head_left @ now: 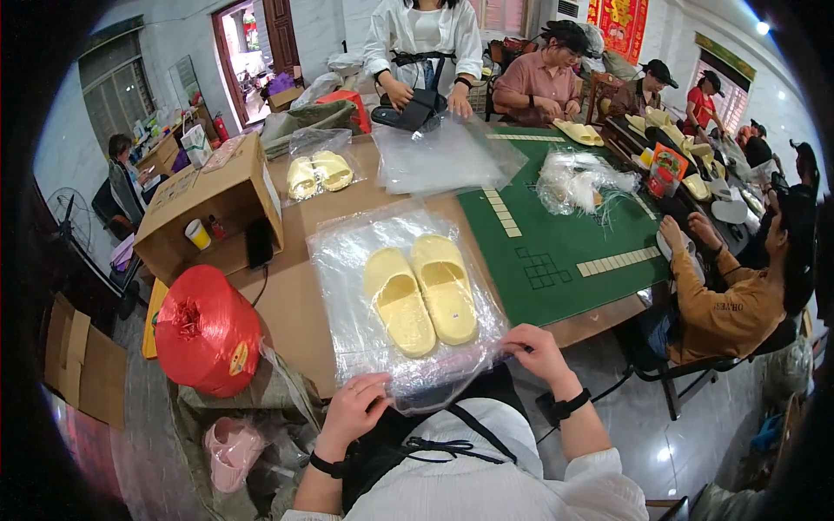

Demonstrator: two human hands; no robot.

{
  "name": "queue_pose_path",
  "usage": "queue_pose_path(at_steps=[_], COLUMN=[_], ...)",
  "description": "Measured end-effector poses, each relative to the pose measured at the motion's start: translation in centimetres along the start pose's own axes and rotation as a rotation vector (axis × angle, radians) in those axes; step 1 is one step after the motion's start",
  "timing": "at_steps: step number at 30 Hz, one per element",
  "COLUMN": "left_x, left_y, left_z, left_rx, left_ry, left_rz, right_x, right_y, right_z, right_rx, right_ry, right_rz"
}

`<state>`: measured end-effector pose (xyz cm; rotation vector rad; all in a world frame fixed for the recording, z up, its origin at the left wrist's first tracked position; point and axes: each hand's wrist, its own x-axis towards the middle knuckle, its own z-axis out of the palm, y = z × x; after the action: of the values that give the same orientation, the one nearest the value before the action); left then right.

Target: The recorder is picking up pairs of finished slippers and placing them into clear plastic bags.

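A pair of pale yellow slide slippers (400,304) lies side by side inside a clear plastic bag (337,300), flat on the table in front of me. The toe ends point away from me. My left hand (356,408) is closed on the bag's near left corner. At the near right corner, my right hand (535,352) pinches the film between thumb and fingers. Between both hands the near edge of the bag hangs slightly over the table's edge. Farther off lies another bagged yellow pair (320,174), beside a stack of clear bags (434,161).
An open cardboard box (204,204) stands at the left, a red roll of plastic twine (208,330) nearer me. Pink slippers (233,453) sit in a sack below. A green mat (556,260) covers the table's right. Across it, a person (426,52) handles black slippers; several others sit rightward.
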<state>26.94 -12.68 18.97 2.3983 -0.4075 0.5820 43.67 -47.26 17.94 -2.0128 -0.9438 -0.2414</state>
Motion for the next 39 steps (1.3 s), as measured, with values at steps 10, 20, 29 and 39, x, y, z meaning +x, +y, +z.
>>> queue_pose_path(at_steps=[10, 20, 29, 39], left_x=[1.4, 3.3, 3.6, 7.9], left_y=[-1.3, -3.3, -2.1, -1.7], left_z=[0.8, 2.3, 2.0, 3.5], left_rx=[-0.3, -0.462, -0.463, -0.743], left_ry=[0.241, 0.293, 0.327, 0.125], left_rz=[-0.582, -0.855, -0.808, -0.902], right_x=[2.0, 4.7, 4.6, 4.5], right_y=[0.2, -6.4, -3.6, -3.1], right_z=[2.6, 6.1, 10.0, 10.2], right_rx=[0.129, -0.417, -0.301, -0.281], right_ry=[0.224, 0.317, -0.017, 0.006], right_rz=[0.421, -0.153, -0.082, -0.098])
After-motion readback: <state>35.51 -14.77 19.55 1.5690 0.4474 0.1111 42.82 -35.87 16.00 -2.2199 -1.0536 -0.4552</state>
